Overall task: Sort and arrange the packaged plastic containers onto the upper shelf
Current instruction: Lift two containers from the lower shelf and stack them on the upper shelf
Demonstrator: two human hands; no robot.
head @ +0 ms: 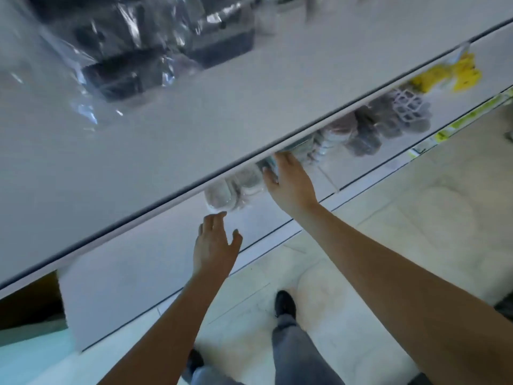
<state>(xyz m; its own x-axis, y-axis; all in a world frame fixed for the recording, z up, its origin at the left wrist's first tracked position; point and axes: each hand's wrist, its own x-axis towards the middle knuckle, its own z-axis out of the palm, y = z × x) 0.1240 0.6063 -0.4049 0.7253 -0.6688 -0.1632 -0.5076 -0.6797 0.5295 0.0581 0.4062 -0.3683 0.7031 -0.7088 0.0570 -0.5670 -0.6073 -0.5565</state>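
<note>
Bright, even light; motion-blurred throughout, with wide-angle edge distortion.

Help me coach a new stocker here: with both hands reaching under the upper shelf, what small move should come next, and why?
Probably close the left hand around the nearest clear pack of containers on the lower shelf. That hand is open with fingertips just short of the pack, while the right hand already rests against the next packs. The upper shelf has bare room beside its bagged dark containers.
</note>
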